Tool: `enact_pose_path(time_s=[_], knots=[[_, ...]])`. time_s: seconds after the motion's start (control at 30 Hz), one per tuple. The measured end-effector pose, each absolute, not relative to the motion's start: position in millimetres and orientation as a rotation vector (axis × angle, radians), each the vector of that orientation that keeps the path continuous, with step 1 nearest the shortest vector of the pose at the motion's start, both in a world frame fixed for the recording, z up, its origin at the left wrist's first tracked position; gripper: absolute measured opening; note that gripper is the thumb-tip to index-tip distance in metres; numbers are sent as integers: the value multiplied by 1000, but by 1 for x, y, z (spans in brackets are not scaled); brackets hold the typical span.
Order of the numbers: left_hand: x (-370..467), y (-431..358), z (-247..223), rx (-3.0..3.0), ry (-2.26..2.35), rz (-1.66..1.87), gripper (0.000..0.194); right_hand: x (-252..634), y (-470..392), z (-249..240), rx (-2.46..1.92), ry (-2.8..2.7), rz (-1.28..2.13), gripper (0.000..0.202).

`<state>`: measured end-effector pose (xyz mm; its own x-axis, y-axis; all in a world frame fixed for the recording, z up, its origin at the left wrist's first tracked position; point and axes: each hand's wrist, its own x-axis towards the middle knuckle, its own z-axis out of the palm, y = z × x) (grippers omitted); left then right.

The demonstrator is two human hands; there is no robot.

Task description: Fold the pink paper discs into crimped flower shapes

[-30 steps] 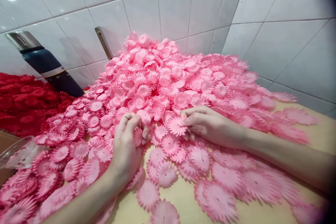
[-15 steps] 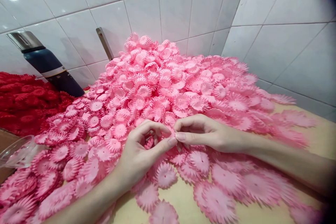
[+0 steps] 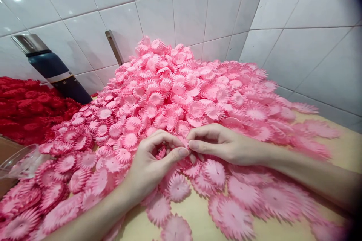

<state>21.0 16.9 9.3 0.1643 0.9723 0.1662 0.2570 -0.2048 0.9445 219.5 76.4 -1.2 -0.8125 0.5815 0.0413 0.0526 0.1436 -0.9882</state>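
Observation:
In front of a large heap of pink fringed flower discs [image 3: 195,109], both hands meet at the fingertips. My left hand [image 3: 157,160] is closed, its thumb and fingers pinching the edge of a pink flower disc [image 3: 183,140]. Opposite it, my right hand [image 3: 223,144] pinches the same small piece from the other side; most of it is hidden by the fingers. Behind the left fingers a bit of pink petal shows in the gap. Loose flower discs [image 3: 178,187] lie on the table just below the hands.
A dark blue bottle with a metal cap [image 3: 56,69] leans at the left, beside a heap of red petals [image 3: 28,109]. A clear plastic cup [image 3: 21,162] lies at the left edge. White tiled walls [image 3: 152,19] and a metal strip [image 3: 114,47] stand behind the heap on the yellowish table [image 3: 192,214].
My fingertips have shifted slightly around the pink flower disc, the left thumb tilting up a little. Both hands keep their pinch; the heap is unchanged.

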Motion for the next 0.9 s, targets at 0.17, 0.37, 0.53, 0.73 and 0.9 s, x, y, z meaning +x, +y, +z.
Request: enact_pose_path(time_s=[0.17, 0.37, 0.53, 0.73, 0.9], knots=[[19, 16, 10, 1658, 1206, 1055, 11, 220, 77, -2, -595, -2019, 1716, 16], [18, 15, 11, 1581, 1189, 1010, 16, 219, 76, 0, -609, -2021, 1718, 21], [19, 15, 11, 1536, 1209, 1013, 17, 219, 77, -1, -599, -1999, 1722, 23], [20, 14, 9, 1670, 1194, 994, 16, 219, 78, -2, -579, -2010, 1723, 21], [21, 15, 8, 1704, 1200, 1035, 9, 220, 78, -2, -581, -2032, 1719, 24]])
